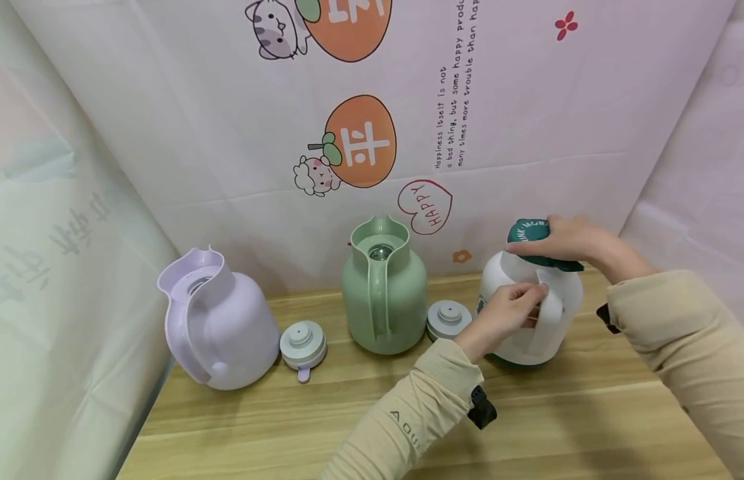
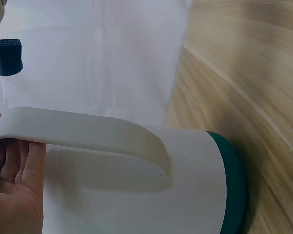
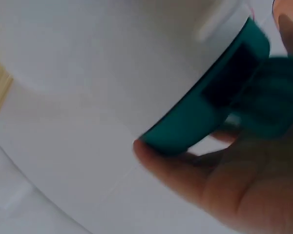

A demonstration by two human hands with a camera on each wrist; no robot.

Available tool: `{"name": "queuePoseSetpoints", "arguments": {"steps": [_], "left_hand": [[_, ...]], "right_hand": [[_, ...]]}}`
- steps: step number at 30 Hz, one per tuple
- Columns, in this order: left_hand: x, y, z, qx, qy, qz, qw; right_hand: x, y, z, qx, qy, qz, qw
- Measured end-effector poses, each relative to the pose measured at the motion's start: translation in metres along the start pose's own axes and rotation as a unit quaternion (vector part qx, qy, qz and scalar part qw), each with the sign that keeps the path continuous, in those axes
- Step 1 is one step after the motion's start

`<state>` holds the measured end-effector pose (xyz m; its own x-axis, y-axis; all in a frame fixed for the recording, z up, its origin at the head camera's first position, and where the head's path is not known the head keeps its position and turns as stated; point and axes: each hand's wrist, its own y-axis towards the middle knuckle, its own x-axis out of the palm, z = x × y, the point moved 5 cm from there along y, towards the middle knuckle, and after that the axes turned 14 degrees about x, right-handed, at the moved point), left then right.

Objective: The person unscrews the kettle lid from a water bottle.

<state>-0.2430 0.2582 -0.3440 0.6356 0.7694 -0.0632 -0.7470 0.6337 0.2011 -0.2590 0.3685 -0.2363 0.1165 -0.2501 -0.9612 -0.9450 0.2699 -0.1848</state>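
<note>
A white thermos jug (image 1: 571, 293) with a dark green base stands at the right of the table. My left hand (image 1: 511, 308) holds its handle (image 2: 88, 129) near the top, with the fingers passed under it in the left wrist view. On the jug's top is a dark green lid (image 1: 531, 233) with white lettering. My right hand (image 1: 570, 239) grips this lid from above, and the right wrist view shows fingers at its rim (image 3: 185, 126). A green flap sticks out from the lid in that view, which is partly blurred.
A green thermos jug (image 1: 399, 300) without a lid stands mid-table, and a lilac one (image 1: 243, 333), also lidless, stands at left. A grey-white stopper (image 1: 303, 343) sits beside the lilac jug, another (image 1: 449, 319) between the green and white jugs. A printed cloth (image 1: 228, 147) hangs behind.
</note>
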Motion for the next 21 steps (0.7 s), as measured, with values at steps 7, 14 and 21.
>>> {"name": "queuePoseSetpoints", "arguments": {"steps": [7, 14, 21], "left_hand": [[-0.001, -0.001, -0.002, 0.001, -0.004, 0.004, 1.0000], [-0.005, -0.001, 0.002, 0.021, 0.028, 0.000, 0.9994], [-0.007, -0.001, 0.003, 0.014, 0.042, -0.002, 0.9990]], "right_hand": [[0.001, -0.003, 0.007, -0.028, 0.040, -0.054, 0.997], [-0.002, -0.001, 0.018, -0.043, 0.053, -0.080, 0.994], [-0.002, 0.002, 0.027, -0.064, 0.082, -0.104, 0.989]]}}
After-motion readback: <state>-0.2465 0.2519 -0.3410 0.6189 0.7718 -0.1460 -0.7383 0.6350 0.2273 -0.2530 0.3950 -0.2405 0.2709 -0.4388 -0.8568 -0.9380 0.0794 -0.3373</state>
